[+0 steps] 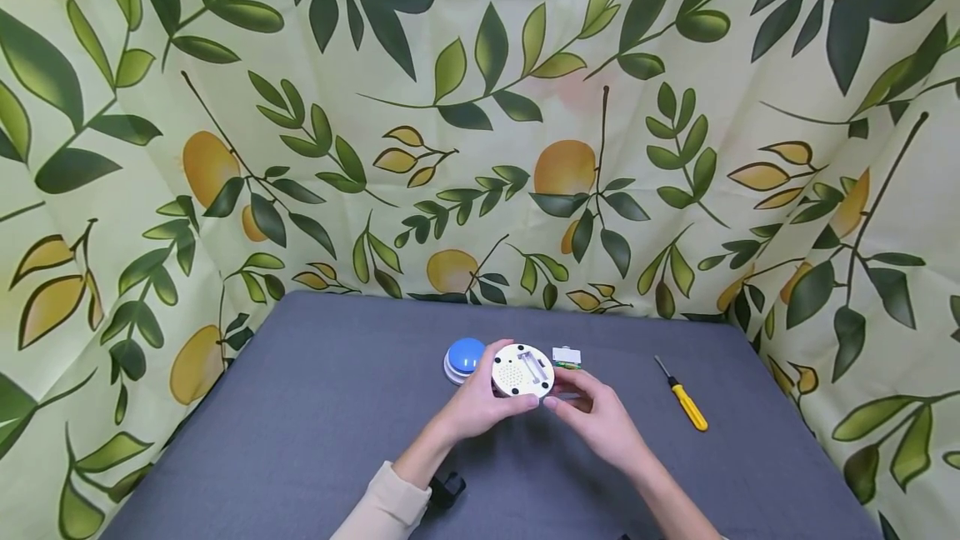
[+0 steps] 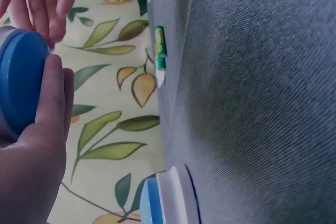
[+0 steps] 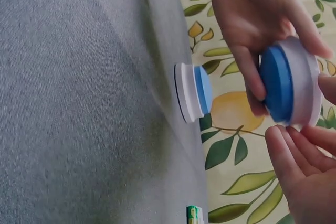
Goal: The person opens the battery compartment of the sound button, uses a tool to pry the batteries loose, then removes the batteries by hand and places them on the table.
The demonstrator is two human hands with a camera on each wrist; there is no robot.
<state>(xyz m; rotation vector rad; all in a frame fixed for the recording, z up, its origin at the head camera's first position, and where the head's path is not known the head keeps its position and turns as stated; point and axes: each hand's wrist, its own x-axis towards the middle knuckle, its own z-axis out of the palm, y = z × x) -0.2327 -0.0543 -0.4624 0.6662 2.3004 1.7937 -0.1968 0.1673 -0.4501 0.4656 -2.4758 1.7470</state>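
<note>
A round push button with a white base [image 1: 512,379] and a blue dome [image 3: 277,83] is held off the table, its underside towards the head view. That underside has small dark feet, speaker holes and an uncovered battery compartment [image 1: 534,367]. My left hand [image 1: 477,400] grips the button from the left, thumb along the rim and fingers against the blue dome [image 2: 26,80]. At its right edge my right hand [image 1: 596,419] has thumb and fingertips on the white rim. Part of the contact is hidden in the head view.
Behind the hands stands a second blue-and-white button [image 1: 465,355]. A small white piece [image 1: 566,354] lies by a green battery [image 2: 160,43] at the back. To the right rests a yellow-handled screwdriver [image 1: 688,405]. A patterned cloth wall [image 1: 480,215] rises behind the grey table [image 1: 360,357].
</note>
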